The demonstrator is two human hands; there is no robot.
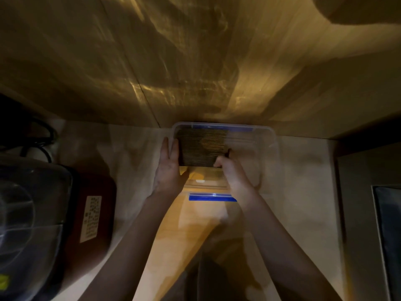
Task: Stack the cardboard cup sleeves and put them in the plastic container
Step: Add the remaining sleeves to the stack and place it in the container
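Sleeves (202, 147): packed stack, pressed between left hand (168, 168) and right hand (230, 172), over container (268, 135). Advice: lower level, edges squared.

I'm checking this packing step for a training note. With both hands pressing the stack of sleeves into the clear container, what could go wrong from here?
1. The stack of sleeves is squeezed only from its two ends by the left hand and right hand; easing off unevenly could let it fan out.
2. The stack fills only the left part of the plastic container, so the sleeves may tip rightward into the gap.
3. Dim light and blur hide the bottom, so seating is uncertain.
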